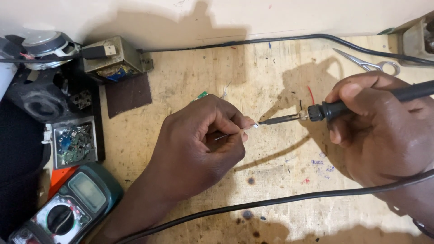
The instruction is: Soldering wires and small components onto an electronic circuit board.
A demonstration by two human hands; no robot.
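My left hand (203, 138) is pinched around a thin wire (222, 136) with a tiny silvery part (255, 125) at my fingertips, held just above the wooden bench. A small green board edge (201, 95) peeks out behind that hand. My right hand (379, 131) grips the black handle of a soldering iron (316, 112). Its dark tip points left and meets the tiny part at my left fingertips.
A multimeter (68, 208) lies at the lower left beside a box of small circuit parts (74, 142). A speaker (45, 45) and a transformer (113, 56) sit at the back left. Scissors (370, 63) lie at the back right. A black cable (280, 199) crosses the wooden bench (271, 171).
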